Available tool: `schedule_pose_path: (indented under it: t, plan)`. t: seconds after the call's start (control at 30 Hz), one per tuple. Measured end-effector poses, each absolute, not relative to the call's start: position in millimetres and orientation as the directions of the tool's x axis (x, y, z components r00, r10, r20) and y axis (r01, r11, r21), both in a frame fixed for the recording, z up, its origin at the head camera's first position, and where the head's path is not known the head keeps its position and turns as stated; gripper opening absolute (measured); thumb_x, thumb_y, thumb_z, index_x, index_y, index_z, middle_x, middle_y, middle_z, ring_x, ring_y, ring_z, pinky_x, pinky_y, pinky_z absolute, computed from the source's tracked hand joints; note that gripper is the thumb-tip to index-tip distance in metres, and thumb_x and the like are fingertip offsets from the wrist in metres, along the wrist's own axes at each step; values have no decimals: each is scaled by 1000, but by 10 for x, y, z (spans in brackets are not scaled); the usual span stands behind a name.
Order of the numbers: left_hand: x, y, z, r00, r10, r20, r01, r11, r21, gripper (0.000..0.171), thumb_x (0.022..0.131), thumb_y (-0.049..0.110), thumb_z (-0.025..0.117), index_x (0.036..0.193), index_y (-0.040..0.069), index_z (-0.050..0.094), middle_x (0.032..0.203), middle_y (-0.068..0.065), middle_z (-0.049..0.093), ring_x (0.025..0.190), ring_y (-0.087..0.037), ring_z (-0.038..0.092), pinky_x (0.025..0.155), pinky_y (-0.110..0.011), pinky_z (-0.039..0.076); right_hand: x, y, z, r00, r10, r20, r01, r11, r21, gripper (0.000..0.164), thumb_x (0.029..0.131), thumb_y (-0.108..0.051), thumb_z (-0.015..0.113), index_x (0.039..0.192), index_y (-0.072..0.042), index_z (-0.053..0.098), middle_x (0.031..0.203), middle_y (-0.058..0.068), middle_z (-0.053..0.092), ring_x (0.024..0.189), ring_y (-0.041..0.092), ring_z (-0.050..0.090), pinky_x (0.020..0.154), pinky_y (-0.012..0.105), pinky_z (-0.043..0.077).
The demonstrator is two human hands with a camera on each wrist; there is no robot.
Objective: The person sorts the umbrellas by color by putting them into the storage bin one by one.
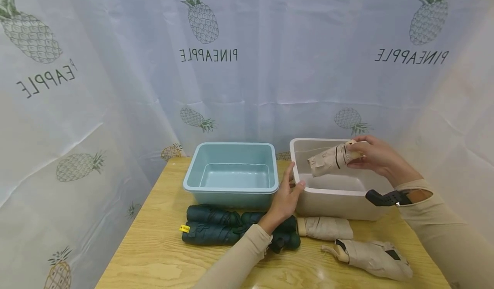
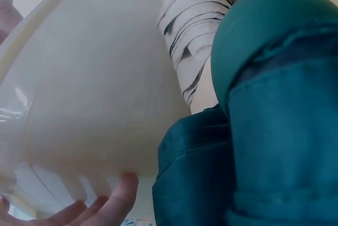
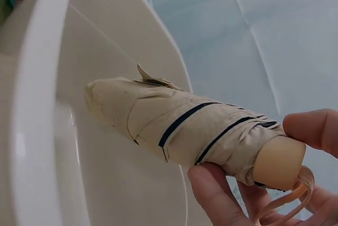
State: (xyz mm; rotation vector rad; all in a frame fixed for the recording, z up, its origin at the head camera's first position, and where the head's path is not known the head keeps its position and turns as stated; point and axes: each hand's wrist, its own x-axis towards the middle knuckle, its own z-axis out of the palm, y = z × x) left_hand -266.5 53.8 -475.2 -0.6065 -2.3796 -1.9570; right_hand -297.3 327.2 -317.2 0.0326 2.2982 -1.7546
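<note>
My right hand [image 1: 374,155] holds a folded beige umbrella [image 1: 327,161] by its handle end, fingers and thumb round it. The umbrella slants inside the mouth of the beige bin [image 1: 339,203], far end lower. In the right wrist view, its pale handle cap [image 3: 279,162] and looped wrist strap [image 3: 288,200] show beside the fingers. My left hand [image 1: 285,199] grips the bin's near left corner, with the thumb at the front rim and fingers along the left side. In the left wrist view, those fingers [image 2: 119,202] touch the outer wall.
A light blue bin [image 1: 231,198] stands left of the beige one. Several folded dark green umbrellas [image 1: 210,234] lie before it, some partly behind my left arm. Two more beige umbrellas, one nearer the bin [image 1: 328,228] and one nearer me [image 1: 376,259], lie at the right. A pineapple-print curtain [image 1: 254,87] hangs behind.
</note>
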Motion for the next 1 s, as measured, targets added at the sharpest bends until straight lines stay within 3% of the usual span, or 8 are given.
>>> schedule_pose_path:
  t: [0.3, 0.57, 0.83, 1.0]
  plan:
    - [-2640, 568, -4753, -929, 281, 242, 288, 139, 947, 65, 105, 50, 46, 162, 45, 16, 151, -10, 52, 130, -29, 59, 100, -44, 54, -3121, 3281, -3193, -961, -116, -250, 190, 374, -907, 51, 104, -24, 57, 143, 0, 33, 128, 19, 37, 91, 19, 66, 86, 36, 61]
    - [-2644, 575, -4725, -933, 263, 247, 286, 125, 950, 65, 104, 48, 48, 161, 46, 17, 152, -13, 51, 129, -31, 59, 99, -48, 54, -3304, 3260, -3237, -960, -101, -263, 202, 407, -891, 42, 101, -19, 61, 131, 1, 41, 111, 12, 49, 86, 18, 67, 85, 36, 61]
    - [-2641, 591, -4731, -935, 260, 242, 283, 132, 950, 65, 103, 50, 47, 161, 48, 17, 151, -13, 52, 129, -29, 59, 99, -45, 54, -3416, 3195, -3305, -952, -103, -289, 211, 465, -860, 42, 100, -18, 61, 130, 4, 40, 120, 18, 45, 86, 16, 66, 84, 35, 62]
    - [-2628, 595, -4733, -936, 251, 245, 284, 132, 950, 65, 103, 44, 48, 161, 47, 18, 149, -12, 53, 128, -29, 60, 98, -44, 54, -3493, 3136, -3356, -948, -107, -300, 214, 485, -848, 36, 99, -15, 59, 124, 6, 43, 115, 18, 48, 87, 18, 64, 82, 34, 62]
